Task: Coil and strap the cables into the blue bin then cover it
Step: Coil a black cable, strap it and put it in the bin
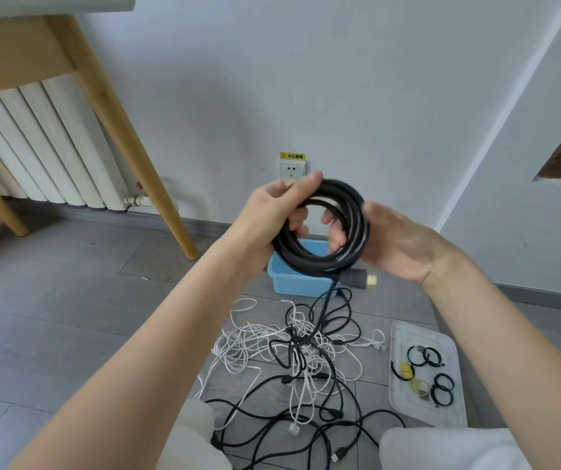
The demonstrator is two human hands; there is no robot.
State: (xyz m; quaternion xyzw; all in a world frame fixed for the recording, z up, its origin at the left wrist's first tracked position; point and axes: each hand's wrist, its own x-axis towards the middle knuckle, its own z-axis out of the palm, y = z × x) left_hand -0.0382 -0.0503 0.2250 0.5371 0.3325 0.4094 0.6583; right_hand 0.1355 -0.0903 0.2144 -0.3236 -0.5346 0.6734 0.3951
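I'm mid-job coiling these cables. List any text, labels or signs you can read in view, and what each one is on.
"小心触电": black characters on the yellow warning sticker, stuck on the wall just above the white wall socket. A small symbol at the sticker's left end is too small to make out.
No readable print shows on the black cable coil, its plug, the blue bin or the clear lid.

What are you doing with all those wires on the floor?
A person is tidying cables. The left hand and right hand both grip a thick black cable wound into a coil above the blue bin. A tangle of loose cables lies on the floor, and straps sit in a clear lid nearby.
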